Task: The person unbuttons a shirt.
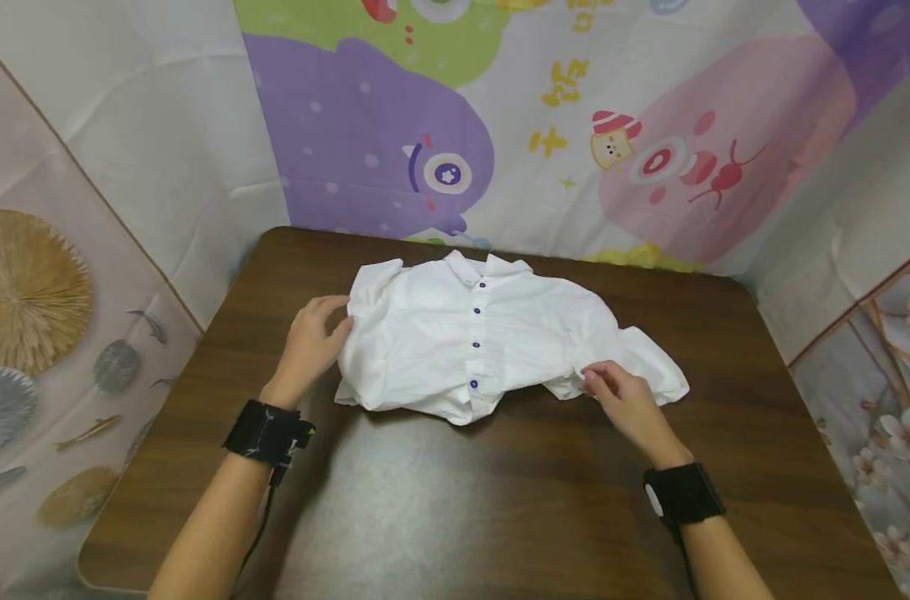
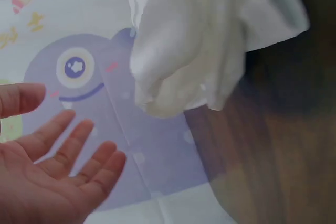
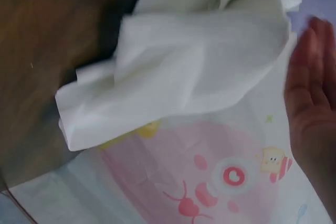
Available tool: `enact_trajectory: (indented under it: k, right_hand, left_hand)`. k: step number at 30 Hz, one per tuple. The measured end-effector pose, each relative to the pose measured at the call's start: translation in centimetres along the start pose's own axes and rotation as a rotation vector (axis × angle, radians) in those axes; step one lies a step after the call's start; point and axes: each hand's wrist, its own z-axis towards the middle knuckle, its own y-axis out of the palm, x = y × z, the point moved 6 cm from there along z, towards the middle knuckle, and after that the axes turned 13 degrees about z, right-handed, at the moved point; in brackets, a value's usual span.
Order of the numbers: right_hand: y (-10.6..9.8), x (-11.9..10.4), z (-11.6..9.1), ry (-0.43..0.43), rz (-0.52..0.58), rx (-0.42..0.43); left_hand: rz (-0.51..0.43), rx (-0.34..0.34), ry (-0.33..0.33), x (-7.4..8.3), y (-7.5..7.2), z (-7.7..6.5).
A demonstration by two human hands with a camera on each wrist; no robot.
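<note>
A white button-up shirt [image 1: 432, 333] lies front up on the table, collar toward the back wall, its dark blue buttons running down the middle. The fabric is creased and its lower edge bunched. At the shirt's left side is my left hand [image 1: 312, 337], fingertips right at the sleeve edge; the left wrist view shows its fingers [image 2: 79, 142] spread, with no cloth between them. My right hand [image 1: 626, 404] is at the lower right of the shirt, thumb and index tips close together by the cloth. In the right wrist view its fingers [image 3: 310, 72] look fairly straight beside the sleeve [image 3: 173, 72].
The brown wooden table [image 1: 425, 517] has rounded corners. Behind it hangs a cartoon-printed cloth [image 1: 395, 125], with patterned hangings at both sides. Each wrist wears a black strap [image 1: 263, 433] with a cable trailing along the forearm.
</note>
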Motion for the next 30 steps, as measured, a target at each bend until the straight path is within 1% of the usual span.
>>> enact_trajectory:
  k: [2, 4, 7, 9, 11, 13, 15, 17, 18, 20, 22, 25, 28, 30]
  right_hand:
    - [0.9, 0.2, -0.4, 0.016, -0.048, -0.057]
    - [1.7, 0.4, -0.6, 0.029, -0.102, -0.101]
    - [2.5, 0.7, -0.6, 0.055, -0.187, -0.152]
    - [3.0, 0.9, -0.7, 0.105, -0.233, -0.191]
    - [3.2, 1.3, -0.7, 0.178, -0.269, -0.219]
    - [3.2, 1.7, -0.8, 0.257, -0.284, -0.221]
    - [3.2, 2.0, -0.8, 0.310, -0.283, -0.205]
    - [3.1, 2.3, -0.6, 0.328, -0.276, -0.175]
    - [3.0, 2.4, -0.5, 0.326, -0.269, -0.154]
    - [2.9, 2.5, -0.1, 0.292, -0.267, -0.098]
    - [2.9, 2.6, 0.2, 0.256, -0.260, -0.033]
    - [2.8, 2.9, 0.8, 0.203, -0.244, 0.070]
    - [2.9, 3.5, 1.3, 0.199, -0.214, 0.137]
    - [3.0, 3.9, 1.7, 0.220, -0.178, 0.177]
  left_hand:
    - [-0.009, 0.006, -0.050, -0.6, 0.0, -0.9]
    - [-0.017, -0.005, -0.103, -1.3, 0.2, -1.5]
    - [-0.021, -0.056, -0.176, -2.1, 0.7, -2.3]
    - [-0.002, -0.099, -0.207, -2.6, 1.3, -2.6]
    - [0.014, -0.137, -0.223, -3.1, 1.9, -2.7]
    - [0.017, -0.157, -0.230, -3.6, 2.5, -2.7]
    - [0.011, -0.154, -0.241, -4.1, 2.9, -2.6]
    - [-0.008, -0.141, -0.262, -4.5, 3.3, -2.5]
    - [-0.018, -0.129, -0.281, -4.8, 3.4, -2.5]
    - [-0.035, -0.111, -0.326, -5.1, 3.6, -2.5]
    - [-0.042, -0.096, -0.353, -5.3, 3.8, -2.5]
    - [-0.059, -0.084, -0.347, -5.1, 4.1, -2.4]
    - [-0.098, -0.089, -0.324, -4.9, 4.4, -2.2]
    - [-0.140, -0.104, -0.327, -4.7, 4.7, -2.1]
